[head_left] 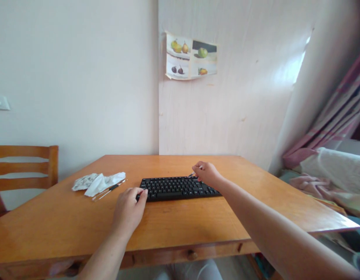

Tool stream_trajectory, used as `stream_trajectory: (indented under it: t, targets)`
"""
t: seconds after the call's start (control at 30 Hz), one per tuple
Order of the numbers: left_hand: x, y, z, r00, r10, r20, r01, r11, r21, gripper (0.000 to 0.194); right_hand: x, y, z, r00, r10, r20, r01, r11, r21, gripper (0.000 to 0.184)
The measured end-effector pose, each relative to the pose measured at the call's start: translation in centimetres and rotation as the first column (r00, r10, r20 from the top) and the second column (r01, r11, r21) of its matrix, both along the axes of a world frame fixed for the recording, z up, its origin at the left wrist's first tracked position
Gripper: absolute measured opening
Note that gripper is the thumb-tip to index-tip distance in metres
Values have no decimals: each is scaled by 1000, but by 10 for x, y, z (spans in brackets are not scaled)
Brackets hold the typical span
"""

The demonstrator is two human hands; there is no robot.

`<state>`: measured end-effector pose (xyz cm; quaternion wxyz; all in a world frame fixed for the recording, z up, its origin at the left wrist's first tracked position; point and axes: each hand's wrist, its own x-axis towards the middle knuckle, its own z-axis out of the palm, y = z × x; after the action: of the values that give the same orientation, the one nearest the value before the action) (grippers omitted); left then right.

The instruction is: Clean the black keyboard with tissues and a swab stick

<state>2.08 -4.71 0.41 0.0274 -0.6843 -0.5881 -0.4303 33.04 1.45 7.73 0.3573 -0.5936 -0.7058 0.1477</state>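
Note:
A black keyboard (171,190) lies flat on the wooden table (180,225) in front of me. My left hand (129,206) is closed on the keyboard's left end, thumb on top at the edge. Over the back right part of the keys, my right hand (208,173) pinches a thin whitish stick (192,174). The lower end of the stick points down at the back row of keys; whether it touches them is too small to tell. My right hand and forearm cover part of the keyboard's right end.
Left of the keyboard lie a crumpled white tissue (102,184), a greyish crumpled cloth or wrapper (84,182) and slim rods, one with a black grip (113,187). A wooden chair (22,167) stands at the left. Piled fabric (316,181) sits beyond the table's right edge.

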Motion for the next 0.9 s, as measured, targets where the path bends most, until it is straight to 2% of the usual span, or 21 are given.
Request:
stream_trajectory:
  t: [0.13,0.27,0.67,0.8,0.9]
  targets:
    - [0,1,-2,1000,-13,13,13,1000,-6,34,-10,13,-5,999,-9,51,9,1000,7,21]
    - [0,1,-1,1000,-17,14,18,1000,-11,34,-13,12,-4,993,3,121,-1,1000,-14,18]
    - [0,3,-3,1000,-13,9,13,1000,-18,36,-6,-28,12,968,88,236,-59,990,-126,17]
    - [-1,3,-3,1000,-5,-7,5,1000,-18,36,-7,-39,19,959,126,254,-66,971,-229,20]
    - [-1,2,-2,1000,1,-22,-1,1000,-18,35,-5,-43,26,967,152,204,-86,950,-300,18]
